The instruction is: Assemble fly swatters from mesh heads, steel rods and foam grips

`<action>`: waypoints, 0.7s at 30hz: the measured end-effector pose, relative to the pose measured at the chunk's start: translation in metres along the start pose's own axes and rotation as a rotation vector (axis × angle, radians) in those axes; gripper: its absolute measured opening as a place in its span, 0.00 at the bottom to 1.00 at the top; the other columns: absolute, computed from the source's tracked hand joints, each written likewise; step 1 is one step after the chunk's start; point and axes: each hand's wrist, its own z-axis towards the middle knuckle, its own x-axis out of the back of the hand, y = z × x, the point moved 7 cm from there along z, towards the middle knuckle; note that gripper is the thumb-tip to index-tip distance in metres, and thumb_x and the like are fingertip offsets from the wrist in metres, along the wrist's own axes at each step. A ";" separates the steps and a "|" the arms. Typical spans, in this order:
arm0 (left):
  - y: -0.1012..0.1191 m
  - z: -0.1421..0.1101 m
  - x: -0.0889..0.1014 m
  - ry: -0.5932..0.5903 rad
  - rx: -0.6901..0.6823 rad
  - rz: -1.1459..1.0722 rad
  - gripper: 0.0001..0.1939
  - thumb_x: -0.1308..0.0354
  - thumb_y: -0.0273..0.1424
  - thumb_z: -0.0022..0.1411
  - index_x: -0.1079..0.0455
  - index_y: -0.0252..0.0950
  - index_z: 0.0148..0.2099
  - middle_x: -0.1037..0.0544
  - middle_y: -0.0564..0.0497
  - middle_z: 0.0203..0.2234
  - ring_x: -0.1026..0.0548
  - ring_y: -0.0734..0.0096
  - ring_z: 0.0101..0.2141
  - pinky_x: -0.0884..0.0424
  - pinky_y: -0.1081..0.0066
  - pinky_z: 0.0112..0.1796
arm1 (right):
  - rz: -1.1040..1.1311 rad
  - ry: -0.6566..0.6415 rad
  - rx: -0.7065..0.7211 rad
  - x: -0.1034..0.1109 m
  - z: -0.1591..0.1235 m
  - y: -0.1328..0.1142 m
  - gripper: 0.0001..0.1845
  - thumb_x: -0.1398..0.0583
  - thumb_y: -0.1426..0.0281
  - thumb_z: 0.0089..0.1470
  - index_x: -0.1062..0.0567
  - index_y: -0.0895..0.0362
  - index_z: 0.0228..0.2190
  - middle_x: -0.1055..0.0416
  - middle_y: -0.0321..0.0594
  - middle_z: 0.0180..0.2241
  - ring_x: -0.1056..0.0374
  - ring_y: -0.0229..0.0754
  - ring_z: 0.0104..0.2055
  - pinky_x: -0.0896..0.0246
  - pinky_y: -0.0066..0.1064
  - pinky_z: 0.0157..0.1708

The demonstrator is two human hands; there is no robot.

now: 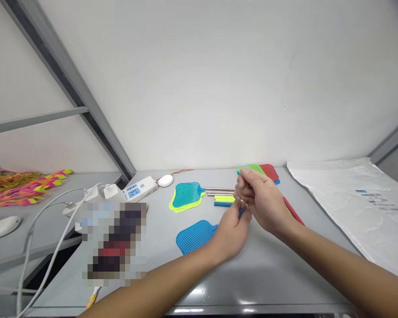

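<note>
My left hand [231, 229] is closed, pinching the handle end of a blue fly swatter whose mesh head [195, 235] lies on the grey table [172, 274]. My right hand [260, 194] is closed just above it, fingers curled on the same spot; what they grip is mostly hidden. Behind the hands lie a teal swatter head on a yellow-green one [186, 195], metal rods [220, 191], a yellow-green grip [224, 198] and a blue grip [222, 204]. A green swatter head [254, 168] and a red one [270, 171] sit further back. A red handle [293, 211] runs under my right wrist.
A white power strip [139, 189] with cables, a white oval device [166, 180] and a blurred-out patch [114, 240] are on the left. A white plastic bag [361, 198] covers the right side. Colourful strips [23, 182] lie on the neighbouring table. A white wall stands behind.
</note>
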 end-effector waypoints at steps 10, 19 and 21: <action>-0.019 -0.001 -0.004 0.015 0.079 -0.052 0.13 0.51 0.36 0.66 0.33 0.33 0.46 0.26 0.49 0.36 0.31 0.66 0.38 0.34 0.68 0.39 | -0.023 -0.097 0.050 0.000 0.001 0.006 0.29 0.46 0.55 0.59 0.43 0.56 0.13 0.55 0.27 0.12 0.58 0.30 0.15 0.61 0.28 0.16; -0.018 -0.003 -0.004 0.022 0.002 -0.089 0.10 0.51 0.23 0.62 0.28 0.33 0.39 0.24 0.49 0.34 0.28 0.65 0.41 0.32 0.70 0.40 | -0.208 -0.175 0.125 -0.011 -0.012 0.024 0.29 0.46 0.56 0.60 0.47 0.55 0.14 0.54 0.28 0.15 0.56 0.31 0.18 0.61 0.29 0.19; -0.016 -0.004 -0.005 0.010 -0.018 -0.132 0.12 0.52 0.22 0.62 0.28 0.33 0.41 0.23 0.49 0.35 0.28 0.66 0.40 0.32 0.71 0.40 | -0.220 -0.189 0.123 -0.009 -0.013 0.027 0.28 0.47 0.56 0.61 0.47 0.56 0.15 0.54 0.28 0.15 0.56 0.31 0.18 0.60 0.29 0.19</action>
